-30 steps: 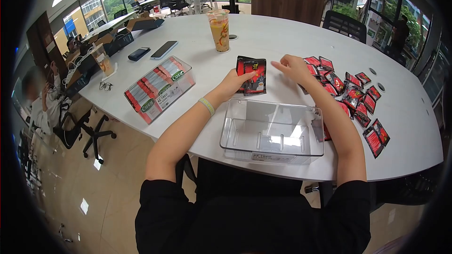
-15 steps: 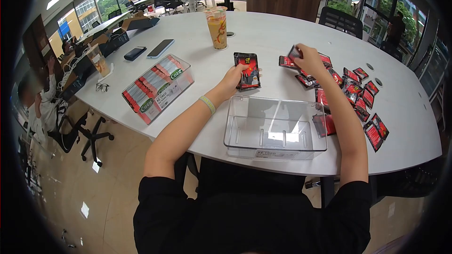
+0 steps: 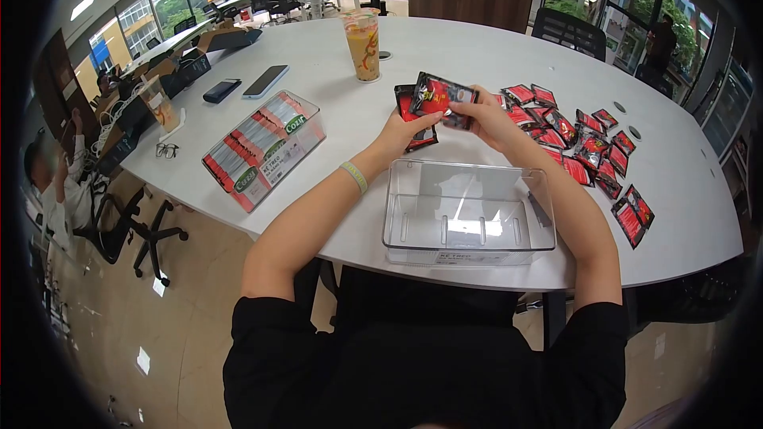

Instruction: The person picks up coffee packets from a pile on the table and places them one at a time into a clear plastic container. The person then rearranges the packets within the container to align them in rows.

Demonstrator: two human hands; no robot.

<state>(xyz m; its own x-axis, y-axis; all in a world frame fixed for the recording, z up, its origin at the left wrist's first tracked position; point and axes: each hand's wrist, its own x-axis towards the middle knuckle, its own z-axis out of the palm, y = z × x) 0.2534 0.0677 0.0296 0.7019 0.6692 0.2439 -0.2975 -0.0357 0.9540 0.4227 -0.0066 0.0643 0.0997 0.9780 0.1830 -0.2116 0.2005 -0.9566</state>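
Observation:
In my left hand (image 3: 395,135) is a small stack of red-and-black sachets (image 3: 406,100), held upright above the table. My right hand (image 3: 489,119) grips another red-and-black sachet (image 3: 433,92), tilted and overlapping the front of that stack. My left thumb reaches across to this sachet's lower edge. Below both hands stands a clear plastic box (image 3: 417,253) with nothing visible inside. Beyond my right forearm, several loose sachets (image 3: 592,147) lie scattered and overlapping. Part of a sachet beside the box is hidden by that forearm.
To the left, a second clear box (image 3: 306,143) is packed with red-and-white packets. Behind it lie a phone (image 3: 265,82) and a dark wallet-like item (image 3: 222,91). A drink cup (image 3: 363,52) stands farther back. Glasses (image 3: 167,150) rest near the left edge. A person (image 3: 67,191) sits at left.
My right hand has come left from the scattered sachets, bringing one sachet up against the stack in my left hand. The left hand stays nearly in place.

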